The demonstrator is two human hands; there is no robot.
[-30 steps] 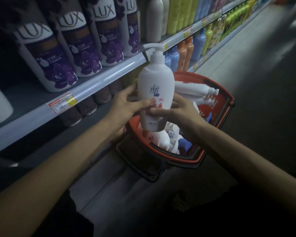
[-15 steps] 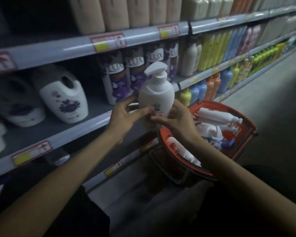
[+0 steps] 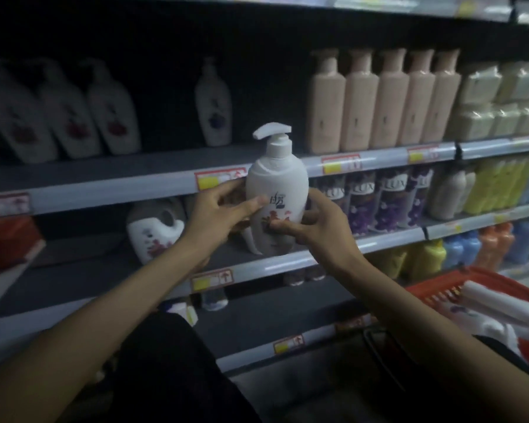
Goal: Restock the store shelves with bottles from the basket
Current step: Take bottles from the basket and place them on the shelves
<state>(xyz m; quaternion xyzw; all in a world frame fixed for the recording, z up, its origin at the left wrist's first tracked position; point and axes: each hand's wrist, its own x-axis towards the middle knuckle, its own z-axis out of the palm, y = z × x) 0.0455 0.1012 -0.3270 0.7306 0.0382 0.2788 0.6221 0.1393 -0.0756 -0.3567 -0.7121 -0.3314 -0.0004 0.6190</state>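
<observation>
A white pump bottle (image 3: 277, 184) with a red flower label stands upright in the air in front of the shelves. My left hand (image 3: 219, 213) grips its left side, thumb across the label. My right hand (image 3: 316, 227) grips its right side, fingers curled on the lower label. The red basket (image 3: 434, 290) sits at the lower right with white bottles (image 3: 501, 309) lying in it. On the upper shelf (image 3: 135, 184) behind the bottle stand similar white pump bottles (image 3: 107, 117) to the left and one (image 3: 213, 108) alone, with a gap between.
Peach bottles (image 3: 382, 102) fill the upper shelf to the right. Purple LUX bottles (image 3: 388, 203) and a white jug (image 3: 155, 227) stand on the middle shelf (image 3: 287, 264). Yellow, blue and orange bottles (image 3: 458, 254) line the lower shelf. A red box (image 3: 8, 244) sits far left.
Both hands lifted the white pump bottle up from above the basket to the height of the upper shelves. The view rose, so the basket moved to the lower right corner.
</observation>
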